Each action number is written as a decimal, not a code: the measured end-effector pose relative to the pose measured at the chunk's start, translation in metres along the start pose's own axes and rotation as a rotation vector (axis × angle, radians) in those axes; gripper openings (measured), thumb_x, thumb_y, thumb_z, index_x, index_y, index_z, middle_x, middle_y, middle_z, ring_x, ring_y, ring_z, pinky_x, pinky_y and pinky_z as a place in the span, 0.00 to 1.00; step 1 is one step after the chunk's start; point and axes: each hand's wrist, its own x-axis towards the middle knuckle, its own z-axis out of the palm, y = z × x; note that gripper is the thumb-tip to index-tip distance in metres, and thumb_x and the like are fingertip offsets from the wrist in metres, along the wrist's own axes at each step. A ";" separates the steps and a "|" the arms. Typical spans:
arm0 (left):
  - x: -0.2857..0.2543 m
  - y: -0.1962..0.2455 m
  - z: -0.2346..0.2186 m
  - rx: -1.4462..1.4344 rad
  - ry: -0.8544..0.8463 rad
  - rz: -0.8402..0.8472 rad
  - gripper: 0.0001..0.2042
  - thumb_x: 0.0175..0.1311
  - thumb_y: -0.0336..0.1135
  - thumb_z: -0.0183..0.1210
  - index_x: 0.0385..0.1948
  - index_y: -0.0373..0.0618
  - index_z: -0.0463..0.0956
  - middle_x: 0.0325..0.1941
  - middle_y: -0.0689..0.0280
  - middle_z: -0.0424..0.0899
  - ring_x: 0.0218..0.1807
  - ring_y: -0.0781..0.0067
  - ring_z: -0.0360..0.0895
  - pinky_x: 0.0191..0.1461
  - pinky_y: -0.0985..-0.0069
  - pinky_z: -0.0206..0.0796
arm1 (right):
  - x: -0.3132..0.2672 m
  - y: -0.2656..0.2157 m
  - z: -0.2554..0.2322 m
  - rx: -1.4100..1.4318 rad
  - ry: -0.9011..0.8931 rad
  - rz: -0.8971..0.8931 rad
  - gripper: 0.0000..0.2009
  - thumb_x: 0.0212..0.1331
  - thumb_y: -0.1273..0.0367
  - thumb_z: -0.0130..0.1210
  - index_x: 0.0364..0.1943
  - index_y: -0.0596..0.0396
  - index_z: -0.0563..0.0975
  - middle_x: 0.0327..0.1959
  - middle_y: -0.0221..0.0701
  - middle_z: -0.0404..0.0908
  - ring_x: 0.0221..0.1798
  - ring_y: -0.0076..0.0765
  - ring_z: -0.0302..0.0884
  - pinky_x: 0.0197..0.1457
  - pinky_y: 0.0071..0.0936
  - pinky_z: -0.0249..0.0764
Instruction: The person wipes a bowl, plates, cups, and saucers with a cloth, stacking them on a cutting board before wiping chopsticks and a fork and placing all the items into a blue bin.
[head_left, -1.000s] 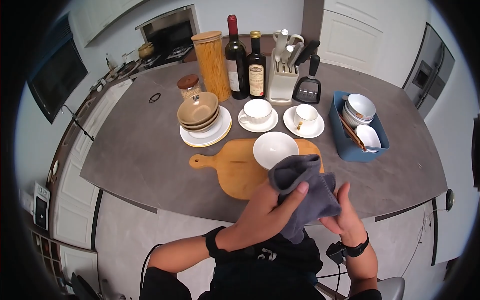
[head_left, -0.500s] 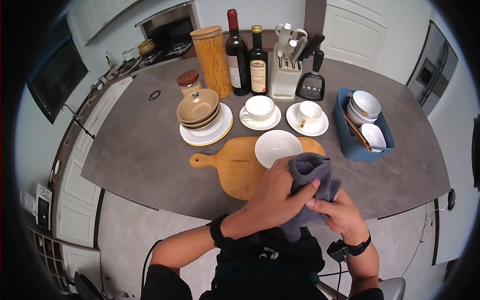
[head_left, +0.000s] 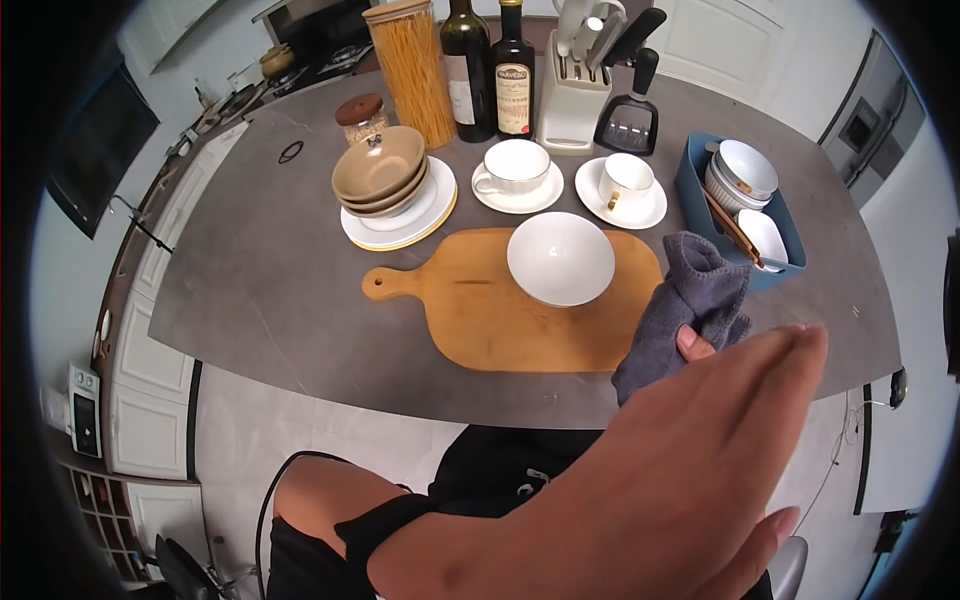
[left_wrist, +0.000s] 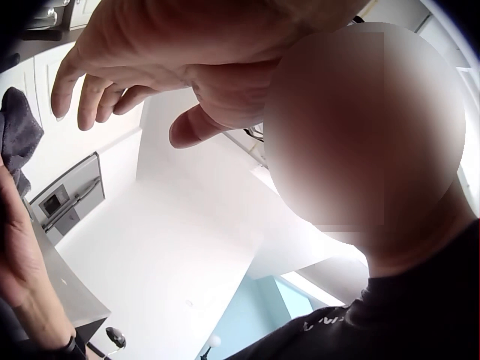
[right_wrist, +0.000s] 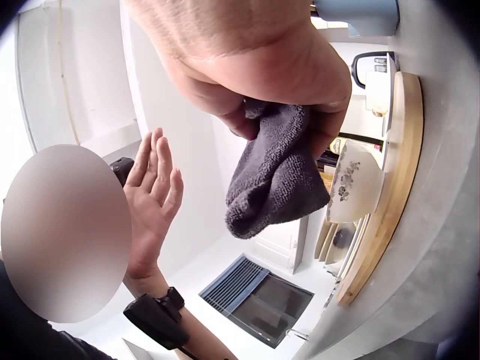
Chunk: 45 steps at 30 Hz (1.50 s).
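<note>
My right hand pinches a dark grey cloth between thumb and fingers, above the right end of the wooden cutting board. In the head view only the thumb of that hand shows well, the rest being behind my left hand. The left hand is lifted close to the head camera and holds nothing; its fingers are extended and slightly bent in the left wrist view. A white bowl stands upright on the board, with a floral pattern on its outside in the right wrist view.
Behind the board stand two white cups on saucers, one a teacup, and brown bowls stacked on plates. A blue bin of dishes is at right. Bottles, a pasta jar and a knife block line the back.
My left hand has let go of the cloth and risen toward the head camera. The right hand has carried the cloth up and right, off the bowl's near side. The head view has tilted down.
</note>
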 end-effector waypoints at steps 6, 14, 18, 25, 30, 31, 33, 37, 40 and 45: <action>0.001 0.002 0.007 -0.073 0.013 -0.002 0.31 0.73 0.35 0.57 0.72 0.30 0.54 0.60 0.48 0.71 0.51 0.54 0.74 0.58 0.60 0.66 | -0.014 0.008 -0.019 0.022 0.054 0.057 0.19 0.69 0.74 0.58 0.61 0.61 0.72 0.55 0.38 0.80 0.55 0.35 0.80 0.58 0.31 0.79; 0.007 0.007 0.009 -0.081 0.010 -0.031 0.29 0.75 0.35 0.54 0.70 0.30 0.55 0.60 0.45 0.70 0.55 0.51 0.73 0.59 0.59 0.67 | -0.040 -0.026 0.005 -0.089 0.245 -0.190 0.20 0.68 0.73 0.58 0.63 0.61 0.73 0.56 0.36 0.81 0.56 0.32 0.80 0.61 0.31 0.77; 0.009 0.009 0.014 -0.083 -0.003 -0.033 0.28 0.75 0.35 0.53 0.70 0.30 0.55 0.60 0.44 0.69 0.57 0.49 0.73 0.60 0.58 0.67 | -0.059 -0.041 0.008 -0.347 0.443 -0.264 0.21 0.69 0.69 0.59 0.64 0.61 0.73 0.59 0.36 0.81 0.58 0.32 0.80 0.64 0.33 0.75; 0.030 0.028 -0.001 -0.008 -0.107 -0.199 0.25 0.77 0.35 0.50 0.69 0.30 0.55 0.60 0.41 0.69 0.61 0.47 0.72 0.61 0.57 0.68 | -0.060 -0.044 0.019 -0.245 0.454 -0.467 0.22 0.68 0.71 0.60 0.64 0.64 0.72 0.60 0.39 0.81 0.61 0.36 0.79 0.69 0.36 0.72; 0.039 0.011 -0.026 -0.132 -0.113 -0.569 0.22 0.79 0.34 0.47 0.68 0.33 0.57 0.61 0.43 0.69 0.60 0.54 0.74 0.60 0.60 0.70 | -0.035 -0.046 0.015 -0.187 0.413 -0.548 0.20 0.68 0.74 0.60 0.62 0.64 0.74 0.60 0.37 0.82 0.61 0.34 0.79 0.71 0.35 0.70; 0.038 0.010 -0.025 -0.127 -0.113 -0.560 0.22 0.79 0.34 0.47 0.68 0.33 0.57 0.61 0.43 0.69 0.60 0.54 0.74 0.60 0.60 0.70 | -0.033 -0.046 0.015 -0.186 0.406 -0.556 0.20 0.68 0.74 0.60 0.62 0.64 0.74 0.60 0.37 0.82 0.61 0.34 0.79 0.71 0.35 0.70; 0.030 0.008 -0.019 -0.243 -0.080 -0.622 0.21 0.80 0.35 0.46 0.67 0.35 0.58 0.61 0.46 0.70 0.57 0.61 0.76 0.60 0.63 0.70 | -0.033 -0.045 0.012 -0.228 0.433 -0.553 0.19 0.68 0.73 0.60 0.61 0.63 0.75 0.58 0.36 0.82 0.59 0.32 0.80 0.68 0.34 0.72; 0.024 0.024 -0.006 -0.347 -0.224 -0.574 0.23 0.80 0.36 0.49 0.71 0.39 0.57 0.66 0.54 0.69 0.63 0.66 0.72 0.67 0.65 0.65 | -0.049 -0.033 -0.018 -0.247 0.554 -0.423 0.17 0.70 0.70 0.61 0.59 0.61 0.76 0.53 0.33 0.84 0.51 0.26 0.80 0.59 0.31 0.74; 0.014 0.029 0.009 -0.388 -0.156 -0.341 0.24 0.76 0.32 0.52 0.68 0.31 0.59 0.49 0.56 0.68 0.46 0.67 0.66 0.55 0.67 0.62 | -0.050 -0.042 0.008 -0.370 0.671 -0.380 0.18 0.69 0.71 0.61 0.60 0.61 0.76 0.52 0.32 0.84 0.51 0.27 0.79 0.59 0.30 0.73; 0.015 0.048 0.005 -0.290 -0.120 -0.238 0.23 0.76 0.32 0.52 0.66 0.28 0.60 0.39 0.56 0.66 0.34 0.66 0.64 0.44 0.71 0.62 | -0.047 -0.043 0.020 -0.193 0.551 -0.502 0.17 0.68 0.72 0.60 0.59 0.62 0.76 0.56 0.34 0.83 0.54 0.30 0.79 0.62 0.30 0.72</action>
